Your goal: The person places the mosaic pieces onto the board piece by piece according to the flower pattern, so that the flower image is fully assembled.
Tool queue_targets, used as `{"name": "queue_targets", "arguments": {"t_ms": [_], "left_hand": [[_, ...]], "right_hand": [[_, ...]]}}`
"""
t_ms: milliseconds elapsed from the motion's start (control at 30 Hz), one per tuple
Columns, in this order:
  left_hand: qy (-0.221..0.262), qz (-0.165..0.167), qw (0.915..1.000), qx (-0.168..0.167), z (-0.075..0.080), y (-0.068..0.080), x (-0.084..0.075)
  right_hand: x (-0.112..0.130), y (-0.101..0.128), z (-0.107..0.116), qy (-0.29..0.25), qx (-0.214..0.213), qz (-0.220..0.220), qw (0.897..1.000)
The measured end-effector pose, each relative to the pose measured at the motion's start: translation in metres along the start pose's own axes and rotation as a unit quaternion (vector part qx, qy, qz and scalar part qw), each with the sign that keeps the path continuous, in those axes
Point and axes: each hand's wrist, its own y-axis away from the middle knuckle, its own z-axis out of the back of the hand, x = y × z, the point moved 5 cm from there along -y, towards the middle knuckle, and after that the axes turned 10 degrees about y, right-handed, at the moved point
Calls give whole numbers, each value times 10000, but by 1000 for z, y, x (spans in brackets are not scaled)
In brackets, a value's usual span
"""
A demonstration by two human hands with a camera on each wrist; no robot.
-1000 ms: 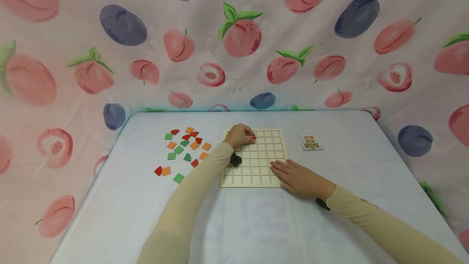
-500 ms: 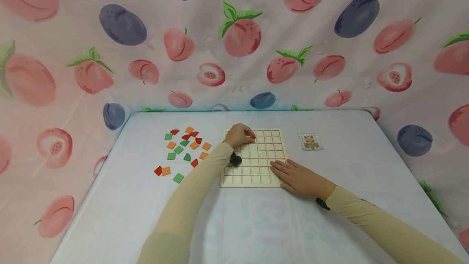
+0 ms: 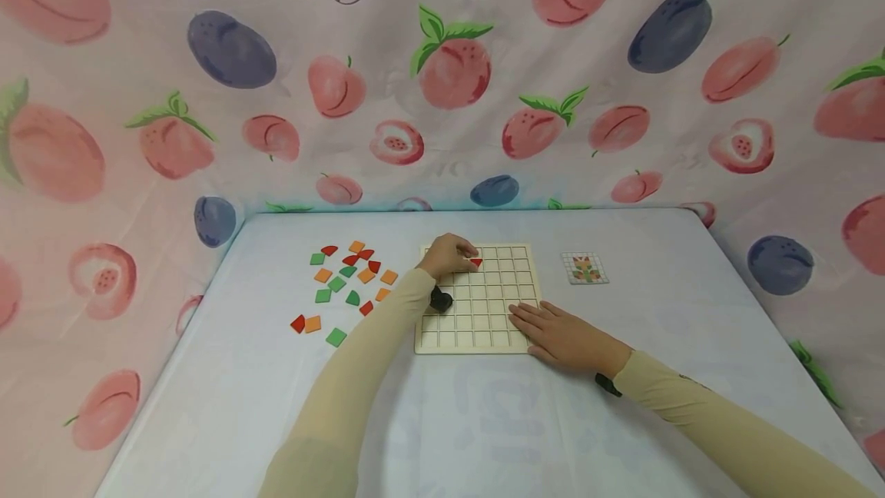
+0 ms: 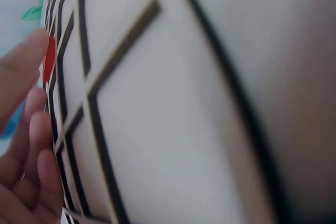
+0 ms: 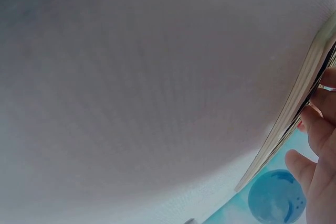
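Note:
A red quarter-circle tile [image 3: 476, 262] lies in a cell in the upper left part of the pale wooden grid board [image 3: 484, 352]. My left hand [image 3: 445, 256] is over the board's upper left, its thumb and forefinger parted at the tile's edge. In the left wrist view, the fingertip [image 4: 35, 45] nearest the red tile [image 4: 49, 60] overlaps it, and other fingers bend loosely below. My right hand [image 3: 570, 338] rests with straight fingers on the board's lower right corner. In the right wrist view, its fingers [image 5: 317, 129] lie along the board's edge [image 5: 286, 114].
Loose red, orange and green tiles, among them a green square [image 3: 336, 336] and an orange square [image 3: 313, 323], are scattered left of the board. A small pattern card [image 3: 586, 268] with a flower lies to the right. A peach-printed cloth [image 3: 449, 137] hangs behind the table.
The left thumb and forefinger have loosened from the red tile and drawn slightly left, so more of it shows in its cell. The right hand has stayed in place.

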Motion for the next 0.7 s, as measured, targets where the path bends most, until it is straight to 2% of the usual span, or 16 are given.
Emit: {"name": "queue_targets", "arguments": {"t_ms": [167,333,467,700], "left_hand": [[272,-315,9986,333,7,-3,11],[629,-444,9954,572,13,-3,18],[868,-360,9938,587,17,2,17],[918,-292,9942,484,20,15,16]], "right_hand": [[0,0,0,-6,18,5,10000],[-1,0,-1,-47,42,-7,10000],[-1,0,-1,-143,28,-33,9999],[0,1,-1,-239,-10,-60,9997]]}}
